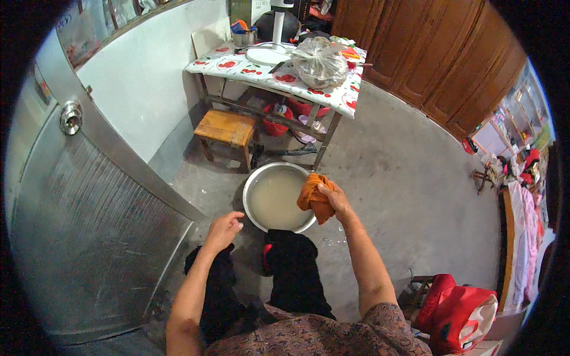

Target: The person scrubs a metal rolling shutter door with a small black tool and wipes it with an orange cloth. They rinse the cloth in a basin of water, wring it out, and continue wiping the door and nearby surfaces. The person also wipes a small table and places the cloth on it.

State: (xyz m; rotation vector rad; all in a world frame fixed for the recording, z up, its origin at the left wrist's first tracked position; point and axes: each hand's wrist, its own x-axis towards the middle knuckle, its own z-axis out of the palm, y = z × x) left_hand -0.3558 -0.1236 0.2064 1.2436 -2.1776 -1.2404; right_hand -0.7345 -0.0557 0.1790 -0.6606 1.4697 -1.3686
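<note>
My right hand (337, 200) grips a bunched orange cloth (315, 196) over the right rim of a round metal basin (247, 209). Cloudy water (277, 196) fills much of the basin, which rests on the concrete floor just beyond my knees. Off the basin's left side, my left hand (225, 229) hovers above my left knee with nothing in it. Its index finger points toward the rim, and the thumb stands apart from it. The folds of the cloth hide part of my right fingers.
A wooden stool (225, 127) stands behind the basin, beside a table (262, 75) with a cherry-print cover. On it sits a tied plastic bag (318, 62). A metal door (93, 213) is at left, brown wardrobe doors (423, 58) at far right. A red bag (449, 311) lies at lower right.
</note>
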